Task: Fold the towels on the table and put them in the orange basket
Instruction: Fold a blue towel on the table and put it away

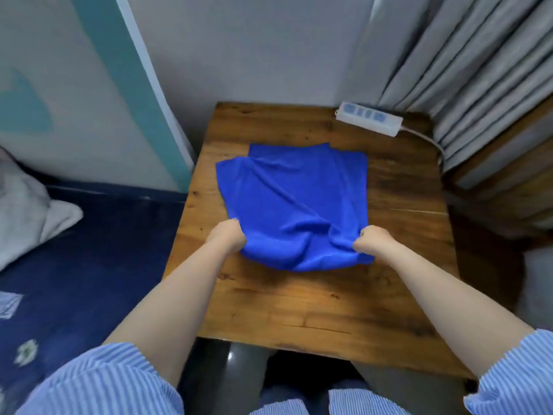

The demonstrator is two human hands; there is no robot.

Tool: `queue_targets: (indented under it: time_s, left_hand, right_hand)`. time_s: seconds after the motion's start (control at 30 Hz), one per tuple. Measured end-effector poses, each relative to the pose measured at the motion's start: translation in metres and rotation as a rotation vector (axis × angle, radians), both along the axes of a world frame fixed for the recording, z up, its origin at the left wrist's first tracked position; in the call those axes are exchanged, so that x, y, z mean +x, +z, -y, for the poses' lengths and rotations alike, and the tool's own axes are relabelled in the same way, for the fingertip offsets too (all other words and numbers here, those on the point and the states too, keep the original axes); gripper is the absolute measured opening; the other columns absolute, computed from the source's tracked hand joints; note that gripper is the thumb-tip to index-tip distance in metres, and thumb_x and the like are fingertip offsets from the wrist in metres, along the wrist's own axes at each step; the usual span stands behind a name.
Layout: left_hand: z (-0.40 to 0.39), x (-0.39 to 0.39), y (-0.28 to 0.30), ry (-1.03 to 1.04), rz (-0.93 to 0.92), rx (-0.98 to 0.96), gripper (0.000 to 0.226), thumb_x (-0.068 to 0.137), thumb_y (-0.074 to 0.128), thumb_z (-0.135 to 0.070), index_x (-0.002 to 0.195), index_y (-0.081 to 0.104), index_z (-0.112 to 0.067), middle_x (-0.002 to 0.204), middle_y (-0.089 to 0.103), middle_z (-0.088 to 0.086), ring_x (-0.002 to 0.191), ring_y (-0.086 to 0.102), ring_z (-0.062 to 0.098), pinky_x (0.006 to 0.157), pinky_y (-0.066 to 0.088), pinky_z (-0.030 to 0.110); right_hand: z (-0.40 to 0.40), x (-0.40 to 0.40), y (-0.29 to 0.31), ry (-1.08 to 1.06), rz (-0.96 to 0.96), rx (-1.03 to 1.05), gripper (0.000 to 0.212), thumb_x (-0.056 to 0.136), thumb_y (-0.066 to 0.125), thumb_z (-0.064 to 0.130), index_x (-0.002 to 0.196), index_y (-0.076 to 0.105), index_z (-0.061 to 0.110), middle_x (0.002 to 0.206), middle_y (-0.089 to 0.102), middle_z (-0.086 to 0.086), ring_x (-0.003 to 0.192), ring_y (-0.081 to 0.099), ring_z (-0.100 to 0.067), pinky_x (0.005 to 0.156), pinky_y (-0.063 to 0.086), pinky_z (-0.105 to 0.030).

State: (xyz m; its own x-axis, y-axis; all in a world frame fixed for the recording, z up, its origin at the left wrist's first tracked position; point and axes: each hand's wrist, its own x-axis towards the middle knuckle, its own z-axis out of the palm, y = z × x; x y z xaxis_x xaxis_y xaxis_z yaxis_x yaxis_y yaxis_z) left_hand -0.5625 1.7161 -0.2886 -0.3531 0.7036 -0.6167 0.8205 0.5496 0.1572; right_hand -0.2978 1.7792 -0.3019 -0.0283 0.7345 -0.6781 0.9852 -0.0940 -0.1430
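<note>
A bright blue towel (294,199) lies spread on the small wooden table (314,301), with its near edge bunched and lifted slightly. My left hand (229,235) grips the near left corner of the towel. My right hand (372,239) pinches the near right corner, where the cloth is gathered into folds. A second blue layer shows at the far edge of the towel. No orange basket is in view.
A white power strip (369,118) with a cord lies at the table's far right corner. Grey curtains (478,70) hang to the right. A bed with a dark blue cover (74,265) and a grey blanket (27,211) stands to the left.
</note>
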Motion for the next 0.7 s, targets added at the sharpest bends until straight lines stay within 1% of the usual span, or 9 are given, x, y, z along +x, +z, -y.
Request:
queue_targets:
  time_s: [0.1, 0.2, 0.3, 0.33, 0.4, 0.43, 0.5, 0.6, 0.7]
  left_hand:
    - [0.029, 0.002, -0.027, -0.198, -0.030, -0.214, 0.033, 0.088, 0.040, -0.007, 0.116, 0.057, 0.000, 0.126, 0.058, 0.016, 0.115, 0.055, 0.031, 0.090, 0.045, 0.032]
    - [0.050, 0.002, -0.041, -0.308, -0.004, -0.413, 0.030, 0.091, 0.037, -0.011, 0.113, 0.057, -0.005, 0.120, 0.059, 0.013, 0.109, 0.056, 0.031, 0.086, 0.045, 0.032]
    - [0.067, -0.001, -0.052, -0.277, 0.068, -0.556, 0.019, 0.089, 0.039, -0.008, 0.073, 0.048, -0.010, 0.070, 0.052, 0.013, 0.057, 0.047, 0.027, 0.050, 0.037, 0.027]
    - [0.069, -0.002, -0.052, -0.250, 0.087, -0.574, 0.021, 0.089, 0.042, -0.009, 0.068, 0.043, -0.010, 0.063, 0.047, 0.011, 0.049, 0.041, 0.023, 0.045, 0.033, 0.024]
    - [0.062, -0.004, -0.050, -0.248, 0.076, -0.588, 0.019, 0.091, 0.044, -0.017, 0.074, 0.050, -0.009, 0.076, 0.056, 0.013, 0.058, 0.051, 0.025, 0.048, 0.039, 0.026]
    - [0.055, -0.005, -0.047, -0.260, 0.049, -0.571, 0.021, 0.093, 0.044, -0.021, 0.085, 0.058, -0.008, 0.091, 0.061, 0.016, 0.075, 0.059, 0.029, 0.058, 0.046, 0.030]
    - [0.038, -0.008, -0.044, -0.245, -0.023, -0.404, 0.030, 0.095, 0.041, -0.024, 0.108, 0.059, -0.005, 0.118, 0.060, 0.014, 0.106, 0.059, 0.030, 0.083, 0.049, 0.034]
    - [0.004, -0.017, -0.043, -0.211, -0.111, -0.221, 0.026, 0.092, 0.039, -0.016, 0.107, 0.057, -0.004, 0.119, 0.058, 0.013, 0.109, 0.056, 0.030, 0.085, 0.047, 0.033]
    - [-0.029, -0.022, -0.042, -0.186, -0.151, -0.184, 0.024, 0.091, 0.037, -0.013, 0.104, 0.055, -0.006, 0.117, 0.058, 0.012, 0.106, 0.055, 0.029, 0.080, 0.046, 0.033]
  right_hand:
    - [0.033, 0.018, -0.026, 0.030, 0.052, -0.167, 0.027, 0.082, 0.047, 0.012, 0.057, 0.037, 0.014, 0.061, 0.043, -0.003, 0.059, 0.048, -0.022, 0.041, 0.030, -0.021]
    - [0.054, 0.030, -0.040, 0.010, 0.076, -0.245, 0.031, 0.084, 0.045, 0.011, 0.056, 0.034, 0.015, 0.059, 0.037, -0.001, 0.055, 0.039, -0.018, 0.042, 0.025, -0.022]
    - [0.062, 0.037, -0.047, -0.030, 0.065, -0.376, 0.021, 0.084, 0.047, 0.011, 0.064, 0.042, 0.011, 0.064, 0.047, -0.005, 0.055, 0.045, -0.017, 0.046, 0.035, -0.022]
    - [0.063, 0.037, -0.048, -0.040, 0.052, -0.412, 0.018, 0.085, 0.048, 0.012, 0.067, 0.044, 0.011, 0.064, 0.050, -0.006, 0.057, 0.048, -0.018, 0.048, 0.037, -0.022]
    - [0.056, 0.034, -0.049, -0.014, 0.051, -0.393, 0.024, 0.086, 0.049, 0.017, 0.063, 0.047, 0.012, 0.060, 0.053, -0.004, 0.059, 0.053, -0.020, 0.048, 0.039, -0.021]
    - [0.050, 0.031, -0.048, 0.016, 0.057, -0.348, 0.029, 0.087, 0.050, 0.021, 0.059, 0.047, 0.012, 0.057, 0.054, -0.002, 0.057, 0.054, -0.018, 0.046, 0.039, -0.021]
    - [0.033, 0.024, -0.047, 0.046, 0.069, -0.224, 0.038, 0.087, 0.051, 0.030, 0.054, 0.046, 0.012, 0.052, 0.054, -0.001, 0.050, 0.051, -0.015, 0.045, 0.038, -0.022]
    - [0.001, 0.014, -0.044, 0.055, 0.065, -0.021, 0.039, 0.087, 0.048, 0.027, 0.052, 0.039, 0.012, 0.054, 0.045, -0.002, 0.062, 0.050, -0.026, 0.046, 0.030, -0.027]
    - [-0.031, -0.001, -0.043, 0.019, -0.004, 0.066, 0.033, 0.086, 0.045, 0.016, 0.055, 0.034, 0.012, 0.062, 0.045, -0.005, 0.075, 0.049, -0.029, 0.047, 0.026, -0.029]
